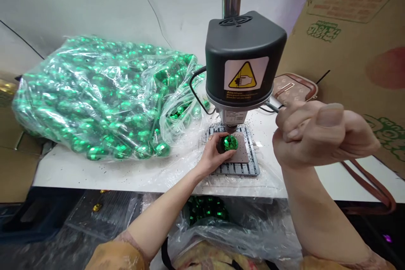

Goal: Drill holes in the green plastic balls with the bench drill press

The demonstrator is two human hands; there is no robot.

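A shiny green faceted ball (230, 142) sits on a flat board (242, 152) on the slotted base plate (253, 164) of a bench drill press (245, 59). My left hand (214, 152) grips the ball from its left side, thumb in front and fingers behind. Directly above the ball is the drill's chuck (231, 128); I cannot tell whether the bit touches it. My right hand (311, 135) is closed in a fist around the drill press's feed lever (272, 107), to the right of the black motor housing.
A big clear plastic bag (95, 97) full of green balls fills the table's left side. Below the table edge hangs another bag (209, 211) with green balls. A patterned handbag (292, 86) and a large cardboard box (354, 59) stand right. Dark shavings dot the white table (95, 175).
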